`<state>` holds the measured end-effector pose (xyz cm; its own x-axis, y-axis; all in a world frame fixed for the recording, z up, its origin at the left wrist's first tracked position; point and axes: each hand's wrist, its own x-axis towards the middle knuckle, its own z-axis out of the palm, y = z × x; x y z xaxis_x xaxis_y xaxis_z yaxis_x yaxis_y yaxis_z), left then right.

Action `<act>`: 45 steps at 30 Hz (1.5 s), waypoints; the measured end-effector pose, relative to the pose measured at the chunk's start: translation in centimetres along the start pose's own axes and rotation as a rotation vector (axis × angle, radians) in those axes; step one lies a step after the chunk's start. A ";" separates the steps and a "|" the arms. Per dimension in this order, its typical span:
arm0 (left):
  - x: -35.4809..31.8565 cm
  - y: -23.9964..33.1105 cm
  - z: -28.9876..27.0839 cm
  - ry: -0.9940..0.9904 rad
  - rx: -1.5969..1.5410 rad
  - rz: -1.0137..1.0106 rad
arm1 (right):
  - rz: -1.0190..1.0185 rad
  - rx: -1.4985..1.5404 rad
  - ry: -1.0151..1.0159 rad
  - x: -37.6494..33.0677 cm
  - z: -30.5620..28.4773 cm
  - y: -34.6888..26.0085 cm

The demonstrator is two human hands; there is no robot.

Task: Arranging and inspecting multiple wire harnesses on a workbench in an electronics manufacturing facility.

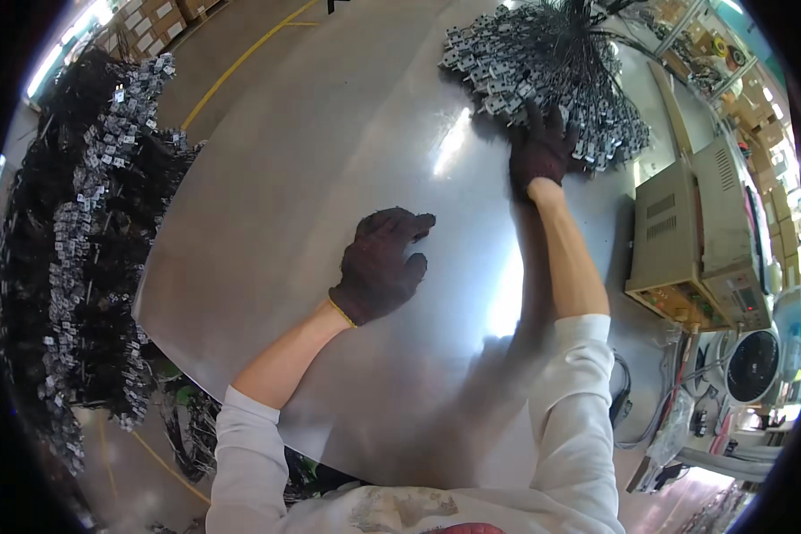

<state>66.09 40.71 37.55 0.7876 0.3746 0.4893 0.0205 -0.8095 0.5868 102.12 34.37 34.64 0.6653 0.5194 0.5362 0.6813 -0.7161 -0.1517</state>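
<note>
Fingers apart, the dark-gloved right hand touches grey-ended black cables, likely heaped upper right for reach; mid-frame, the dark-gloved left hand gapes.

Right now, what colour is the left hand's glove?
The glove is dark maroon-brown, shown best in the head view.

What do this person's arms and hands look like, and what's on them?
The left hand and right hand wear dark, brownish-maroon fabric gloves. The left one has a thin yellow edge at the wrist. Pale, loose sleeves bunch in folds, leaving the forearms bare.
</note>
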 end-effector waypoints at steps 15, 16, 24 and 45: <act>-0.3 -0.5 0.5 -0.030 0.003 0.030 | 0.099 -0.017 0.020 7.8 3.6 1.4; -0.3 -0.5 0.4 -0.022 -0.036 0.026 | 0.108 -0.018 0.016 7.4 3.4 1.2; -0.3 -0.6 0.4 -0.050 -0.027 0.025 | 0.113 -0.209 0.083 2.5 0.0 -0.6; -11.0 3.8 -3.0 -0.139 0.269 0.225 | -0.369 0.201 -0.260 -17.7 -15.0 -8.9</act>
<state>55.65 34.82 36.29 0.8665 0.1235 0.4836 -0.0163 -0.9614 0.2748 79.70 24.61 38.95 0.4049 0.8391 0.3632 0.9144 -0.3715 -0.1610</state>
